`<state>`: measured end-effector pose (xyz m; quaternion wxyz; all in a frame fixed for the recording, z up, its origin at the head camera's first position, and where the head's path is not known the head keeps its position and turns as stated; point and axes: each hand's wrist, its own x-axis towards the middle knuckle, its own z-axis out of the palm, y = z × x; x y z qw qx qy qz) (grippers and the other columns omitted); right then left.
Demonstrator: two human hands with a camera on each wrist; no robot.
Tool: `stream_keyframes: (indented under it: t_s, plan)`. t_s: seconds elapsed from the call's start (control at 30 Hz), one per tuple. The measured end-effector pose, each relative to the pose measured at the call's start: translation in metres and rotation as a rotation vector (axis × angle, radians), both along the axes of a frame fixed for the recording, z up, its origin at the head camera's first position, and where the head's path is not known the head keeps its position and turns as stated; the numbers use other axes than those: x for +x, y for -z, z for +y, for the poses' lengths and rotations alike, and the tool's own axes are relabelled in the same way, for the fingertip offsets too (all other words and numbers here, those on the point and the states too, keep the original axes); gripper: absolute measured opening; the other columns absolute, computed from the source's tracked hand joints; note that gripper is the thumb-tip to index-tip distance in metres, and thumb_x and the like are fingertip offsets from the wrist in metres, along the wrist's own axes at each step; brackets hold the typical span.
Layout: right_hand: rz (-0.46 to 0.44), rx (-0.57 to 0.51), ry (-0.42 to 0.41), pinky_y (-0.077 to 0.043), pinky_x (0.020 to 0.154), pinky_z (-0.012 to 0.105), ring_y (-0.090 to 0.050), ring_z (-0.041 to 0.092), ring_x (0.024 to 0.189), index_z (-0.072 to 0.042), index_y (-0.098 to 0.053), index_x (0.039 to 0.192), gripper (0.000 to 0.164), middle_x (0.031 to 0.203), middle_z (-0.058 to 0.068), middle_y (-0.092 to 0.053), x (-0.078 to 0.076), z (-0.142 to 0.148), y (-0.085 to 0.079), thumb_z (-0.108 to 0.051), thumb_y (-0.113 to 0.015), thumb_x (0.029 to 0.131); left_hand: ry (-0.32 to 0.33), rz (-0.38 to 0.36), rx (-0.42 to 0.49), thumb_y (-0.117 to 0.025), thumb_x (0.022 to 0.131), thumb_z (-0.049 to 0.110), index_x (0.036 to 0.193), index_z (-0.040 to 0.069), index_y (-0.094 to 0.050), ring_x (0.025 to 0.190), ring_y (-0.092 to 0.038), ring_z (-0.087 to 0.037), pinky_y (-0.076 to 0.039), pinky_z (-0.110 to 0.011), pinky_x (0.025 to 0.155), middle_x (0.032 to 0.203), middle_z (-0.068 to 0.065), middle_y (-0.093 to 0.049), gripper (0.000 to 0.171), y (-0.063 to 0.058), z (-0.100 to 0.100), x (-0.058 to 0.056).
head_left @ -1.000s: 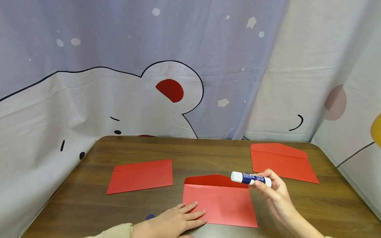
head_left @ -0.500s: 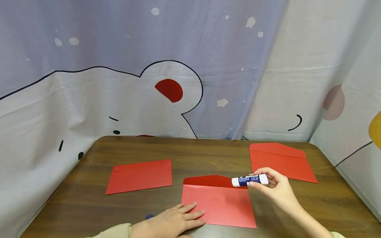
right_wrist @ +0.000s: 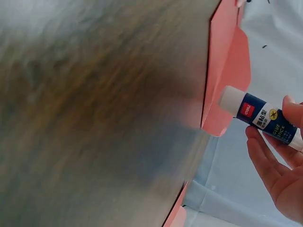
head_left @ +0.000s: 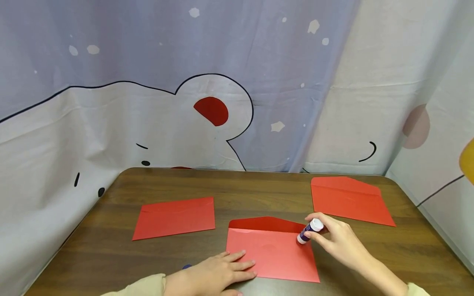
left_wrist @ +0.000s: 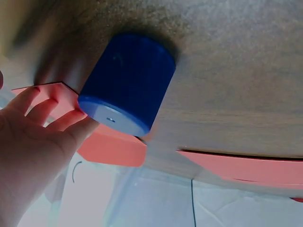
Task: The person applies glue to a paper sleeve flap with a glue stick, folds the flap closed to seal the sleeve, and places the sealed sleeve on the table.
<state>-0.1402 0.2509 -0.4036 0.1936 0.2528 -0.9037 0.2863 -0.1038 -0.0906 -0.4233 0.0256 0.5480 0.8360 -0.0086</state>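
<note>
My right hand pinches a glue stick between thumb and fingers. The stick is tilted, its lower white end right at the upper right part of the middle red envelope. Its blue label shows in the right wrist view, where the glue stick overlaps the envelope's raised flap. My left hand rests with fingers spread on the envelope's lower left corner. Close by the left hand a blue cap lies on the table, mostly hidden behind that hand in the head view.
One red envelope lies on the left of the wooden table. Another red envelope, its flap raised, lies at the back right. Behind the table hangs a patterned curtain.
My right hand has turned the glue stick from nearly level to steeply tilted and lowered its end to the middle envelope. The left hand has stayed in place.
</note>
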Motion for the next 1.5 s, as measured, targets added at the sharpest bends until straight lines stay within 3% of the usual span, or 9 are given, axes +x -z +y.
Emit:
stream_keyframes:
  t_s: [0.1, 0.4, 0.53, 0.8, 1.0, 1.37, 1.5]
  plan:
    - [0.045, 0.031, -0.009, -0.047, 0.066, 0.013, -0.06, -0.007, 0.073, -0.019, -0.064, 0.104, 0.034, 0.087, -0.019, -0.065, -0.001, 0.0, 0.001, -0.016, -0.081, 0.074, 0.004, 0.029, 0.004, -0.043, 0.1, 0.046, 0.144, 0.024, -0.046, 0.135, -0.045, -0.027, -0.048, -0.039, 0.098, 0.148, 0.003, -0.046, 0.049, 0.0, 0.001, 0.0]
    - [0.061, 0.098, -0.045, -0.044, 0.059, 0.016, -0.051, -0.01, 0.067, -0.02, -0.061, 0.095, 0.028, 0.078, -0.023, -0.061, -0.004, -0.004, 0.002, -0.016, -0.081, 0.075, -0.036, -0.04, -0.026, -0.044, 0.098, 0.05, 0.144, 0.027, -0.045, 0.138, -0.042, -0.026, -0.048, -0.04, 0.099, 0.149, 0.005, -0.044, 0.052, -0.007, 0.003, -0.001]
    - [0.118, 0.128, -0.081, -0.042, 0.057, 0.012, -0.048, -0.011, 0.062, -0.019, -0.06, 0.091, 0.031, 0.075, -0.022, -0.06, -0.006, -0.008, 0.004, -0.015, -0.083, 0.071, -0.042, -0.052, -0.029, -0.047, 0.097, 0.051, 0.143, 0.027, -0.046, 0.138, -0.042, -0.026, -0.048, -0.039, 0.099, 0.149, 0.005, -0.045, 0.052, -0.009, 0.005, -0.001]
    - [0.186, 0.075, -0.131, -0.045, 0.06, 0.011, -0.055, -0.009, 0.065, -0.019, -0.06, 0.091, 0.035, 0.076, -0.021, -0.062, -0.008, -0.016, 0.01, -0.011, -0.085, 0.067, -0.03, -0.047, 0.005, -0.047, 0.094, 0.057, 0.141, 0.026, -0.05, 0.135, -0.045, -0.028, -0.048, -0.039, 0.1, 0.147, 0.002, -0.048, 0.056, -0.008, 0.005, -0.002]
    - [0.178, 0.042, -0.181, -0.048, 0.064, 0.012, -0.06, -0.006, 0.068, -0.017, -0.06, 0.094, 0.036, 0.078, -0.019, -0.064, -0.008, -0.021, 0.012, -0.007, -0.084, 0.068, -0.034, -0.036, 0.011, -0.05, 0.093, 0.055, 0.14, 0.026, -0.051, 0.135, -0.046, -0.028, -0.048, -0.039, 0.1, 0.146, 0.002, -0.049, 0.056, -0.006, 0.004, -0.002]
    - [0.122, 0.111, -0.12, -0.043, 0.058, 0.011, -0.052, -0.011, 0.064, -0.02, -0.058, 0.091, 0.034, 0.075, -0.024, -0.061, -0.005, -0.004, 0.005, -0.009, -0.083, 0.07, -0.048, -0.045, -0.002, -0.055, 0.088, 0.059, 0.139, 0.028, -0.052, 0.134, -0.047, -0.028, -0.052, -0.042, 0.092, 0.145, 0.003, -0.049, 0.06, -0.007, 0.007, -0.001]
    - [0.147, 0.114, -0.131, -0.042, 0.058, 0.011, -0.05, -0.011, 0.063, -0.02, -0.058, 0.091, 0.035, 0.074, -0.023, -0.06, -0.006, -0.002, 0.005, -0.01, -0.083, 0.069, -0.05, -0.059, 0.007, -0.056, 0.088, 0.057, 0.139, 0.027, -0.052, 0.134, -0.046, -0.028, -0.051, -0.042, 0.095, 0.145, 0.003, -0.049, 0.059, -0.007, 0.007, -0.001]
